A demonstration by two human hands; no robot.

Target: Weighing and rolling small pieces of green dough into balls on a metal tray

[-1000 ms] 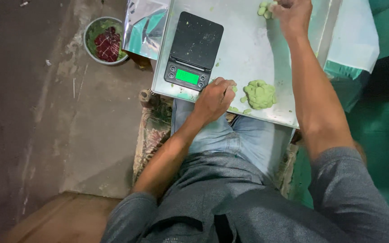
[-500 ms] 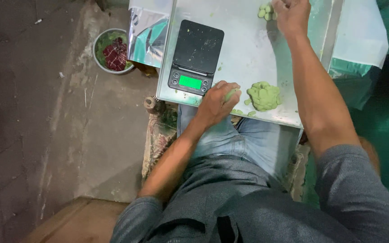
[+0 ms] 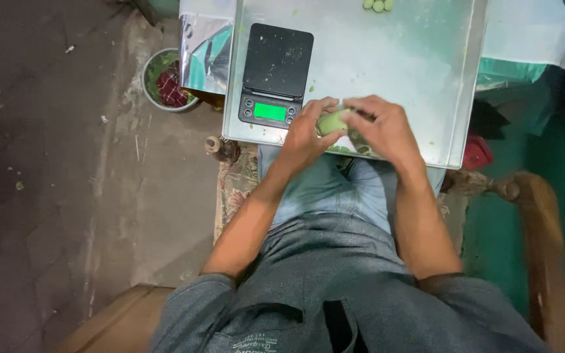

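Pale green dough lump (image 3: 332,121) sits pinched between the left hand (image 3: 307,133) and right hand (image 3: 382,129), both curled closed around it, at the near edge of the shiny metal tray (image 3: 387,59), right of the black digital scale (image 3: 274,75); portioning looks underway.

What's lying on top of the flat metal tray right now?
On the metal tray: a black digital scale and small green dough balls. Both hands hold a green dough lump, covering whatever lies beneath.

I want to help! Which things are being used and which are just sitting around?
In use: left hand and right hand around pale green dough lump; metal tray; black digital scale; small green dough balls.

Lying about: green bowl on floor; wooden chair arm.
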